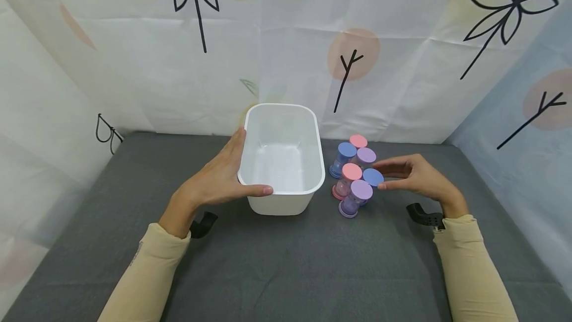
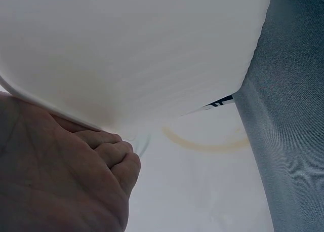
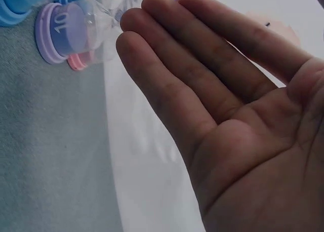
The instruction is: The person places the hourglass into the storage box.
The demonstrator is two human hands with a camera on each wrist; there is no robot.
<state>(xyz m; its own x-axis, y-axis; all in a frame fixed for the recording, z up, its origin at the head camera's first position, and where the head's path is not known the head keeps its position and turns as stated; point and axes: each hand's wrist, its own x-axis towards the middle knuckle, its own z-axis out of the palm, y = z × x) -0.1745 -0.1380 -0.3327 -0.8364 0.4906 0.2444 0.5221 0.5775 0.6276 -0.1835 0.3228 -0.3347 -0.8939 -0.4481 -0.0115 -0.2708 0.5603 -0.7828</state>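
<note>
A white plastic bin [image 1: 281,204] stands on the table with its hollow side up. My left hand [image 1: 213,175] rests against its near left corner, thumb along the front rim and fingers along the left side. Close up in the left wrist view, those fingers [image 2: 114,151] lie just under the rim. Right of the bin is a tight cluster of small sand timers with pink, blue and purple caps. My right hand [image 1: 417,178] is at its right side, fingers straight, thumb by a blue-capped timer [image 1: 373,177]; whether it touches is unclear. A purple timer [image 3: 53,32] shows a 10.
Nearest me in the cluster is a purple-capped timer [image 1: 361,190], beside a pink-capped one [image 1: 351,172]. Another blue-capped timer [image 1: 346,151] stands farther back. Grey cloth covers the table [image 1: 286,272]. Printed white fabric [image 1: 286,53] hangs behind and at the sides.
</note>
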